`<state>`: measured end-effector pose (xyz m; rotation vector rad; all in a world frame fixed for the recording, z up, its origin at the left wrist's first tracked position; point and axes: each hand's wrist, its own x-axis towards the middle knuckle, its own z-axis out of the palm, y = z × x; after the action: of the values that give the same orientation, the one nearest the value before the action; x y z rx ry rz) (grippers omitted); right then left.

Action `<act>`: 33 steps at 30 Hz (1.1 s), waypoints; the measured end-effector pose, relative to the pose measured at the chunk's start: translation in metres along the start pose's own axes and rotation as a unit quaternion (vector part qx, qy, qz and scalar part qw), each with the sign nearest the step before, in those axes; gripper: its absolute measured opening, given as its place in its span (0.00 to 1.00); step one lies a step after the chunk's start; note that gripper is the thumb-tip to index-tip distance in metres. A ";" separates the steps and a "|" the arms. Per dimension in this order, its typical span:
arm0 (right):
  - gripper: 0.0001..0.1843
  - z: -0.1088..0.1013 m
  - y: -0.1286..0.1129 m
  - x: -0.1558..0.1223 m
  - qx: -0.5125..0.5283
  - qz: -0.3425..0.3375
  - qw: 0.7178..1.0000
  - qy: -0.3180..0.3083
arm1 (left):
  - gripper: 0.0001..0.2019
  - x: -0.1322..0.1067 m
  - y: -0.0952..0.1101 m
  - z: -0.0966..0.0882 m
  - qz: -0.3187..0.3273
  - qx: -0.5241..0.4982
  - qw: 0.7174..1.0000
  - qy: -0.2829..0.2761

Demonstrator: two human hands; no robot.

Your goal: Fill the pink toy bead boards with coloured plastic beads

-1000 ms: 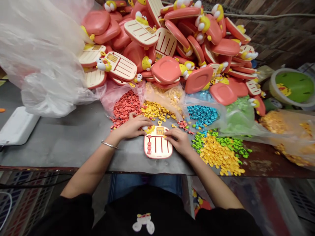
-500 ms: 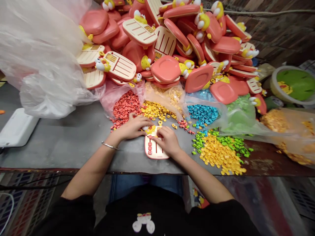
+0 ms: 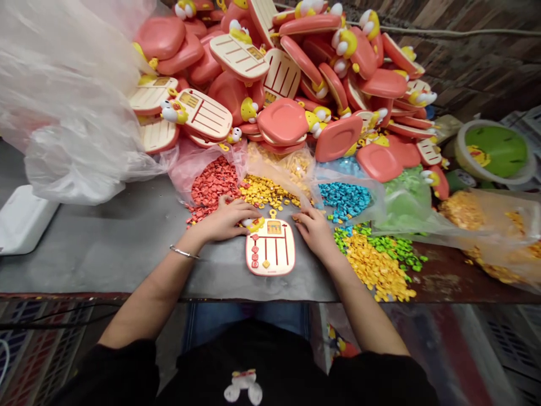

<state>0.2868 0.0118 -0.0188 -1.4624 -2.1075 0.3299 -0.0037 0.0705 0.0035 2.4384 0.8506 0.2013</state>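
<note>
Soft light with blurry, stretched edges

Between my left hand [image 3: 230, 219] and right hand [image 3: 316, 230], the board [image 3: 270, 248] is cream, rimmed coral-red, with dark red lengthwise stripes; its head [image 3: 255, 225] beside my left fingers is yellow and white. Beyond my left hand, one heap of pieces [image 3: 214, 183] glows red; past my right hand, another heap [image 3: 345, 198] is blue, and rightward a mixed heap [image 3: 374, 268] shows golden yellow edged bright green.
</note>
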 end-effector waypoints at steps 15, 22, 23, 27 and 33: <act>0.07 0.007 -0.016 0.004 0.085 -0.063 0.994 -0.017 | 0.17 -0.001 0.001 0.000 0.006 0.003 1.000 0.003; 0.06 0.001 -0.018 -0.008 0.108 -0.041 0.993 -0.023 | 0.16 0.000 0.001 0.000 -0.001 0.007 1.000 0.002; 0.06 -0.001 -0.019 -0.010 0.110 -0.043 0.992 -0.033 | 0.16 0.000 0.001 0.000 -0.004 0.008 1.000 0.002; 0.07 -0.004 -0.021 -0.017 0.144 -0.047 0.987 -0.059 | 0.16 0.000 0.001 -0.001 -0.006 0.007 1.000 0.001; 0.08 0.020 -0.038 -0.003 0.171 -0.093 0.978 -0.069 | 0.15 0.000 0.001 0.000 0.001 0.006 1.000 0.004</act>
<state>0.2465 -0.0030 -0.0176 -1.0630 -2.1442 0.6998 -0.0031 0.0700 0.0046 2.4519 0.8548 0.2082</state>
